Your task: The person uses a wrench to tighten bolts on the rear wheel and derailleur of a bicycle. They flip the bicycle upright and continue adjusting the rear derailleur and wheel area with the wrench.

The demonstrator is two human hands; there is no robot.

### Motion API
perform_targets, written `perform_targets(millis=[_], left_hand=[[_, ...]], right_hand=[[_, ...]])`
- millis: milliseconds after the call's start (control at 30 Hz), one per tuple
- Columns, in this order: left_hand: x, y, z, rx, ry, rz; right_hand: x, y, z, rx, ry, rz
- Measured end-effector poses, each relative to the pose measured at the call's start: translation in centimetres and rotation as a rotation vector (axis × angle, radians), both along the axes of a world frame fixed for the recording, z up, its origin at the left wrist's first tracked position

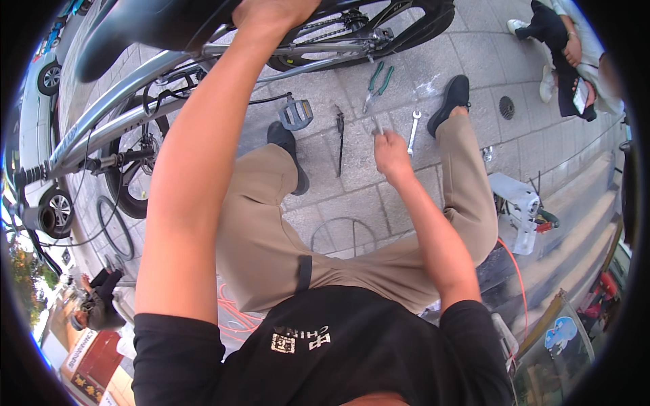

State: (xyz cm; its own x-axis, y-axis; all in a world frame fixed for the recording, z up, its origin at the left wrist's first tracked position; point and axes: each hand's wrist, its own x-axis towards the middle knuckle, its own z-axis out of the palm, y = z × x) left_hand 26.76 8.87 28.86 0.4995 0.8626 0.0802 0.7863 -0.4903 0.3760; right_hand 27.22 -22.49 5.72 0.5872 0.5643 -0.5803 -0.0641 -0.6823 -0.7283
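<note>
A silver bicycle (152, 76) leans across the top left, with a black saddle (115, 37) and grey pedal (296, 115). My left hand (269, 12) is closed on the bicycle at the top edge; the exact part is hidden. My right hand (391, 150) grips a slim metal tool (378, 124) above the paving. Near it lie green-handled pliers (384, 81), a silver wrench (414, 130) and a long dark tool (339, 145).
A seated person (569, 47) holding a phone is at upper right; another (95, 304) is at lower left. A car (35, 135) stands left. A tire (108, 227), red hose (520, 281), white case (514, 203) and round drain (507, 107) are on the ground.
</note>
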Motion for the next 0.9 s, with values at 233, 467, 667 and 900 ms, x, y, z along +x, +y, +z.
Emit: perform_targets(millis=[233,467,667,900], left_hand=[[-0.5,0.1,1.5,-0.131,-0.012,0.046],[-0.9,1.6,-0.8,0.094,-0.143,-0.057],[-0.2,2.1,-3.5,0.251,-0.35,-0.107],[-1.3,1.8,-1.6,0.099,-0.316,-0.125]], right_hand=[[0.2,10.3,5.5,0.094,0.242,-0.501],[-1.9,12.8,4.1,0.127,0.127,-0.544],[-2.9,14.5,2.0,0.14,0.076,-0.609],[-2.8,19.5,4.8,0.125,0.358,-0.756]])
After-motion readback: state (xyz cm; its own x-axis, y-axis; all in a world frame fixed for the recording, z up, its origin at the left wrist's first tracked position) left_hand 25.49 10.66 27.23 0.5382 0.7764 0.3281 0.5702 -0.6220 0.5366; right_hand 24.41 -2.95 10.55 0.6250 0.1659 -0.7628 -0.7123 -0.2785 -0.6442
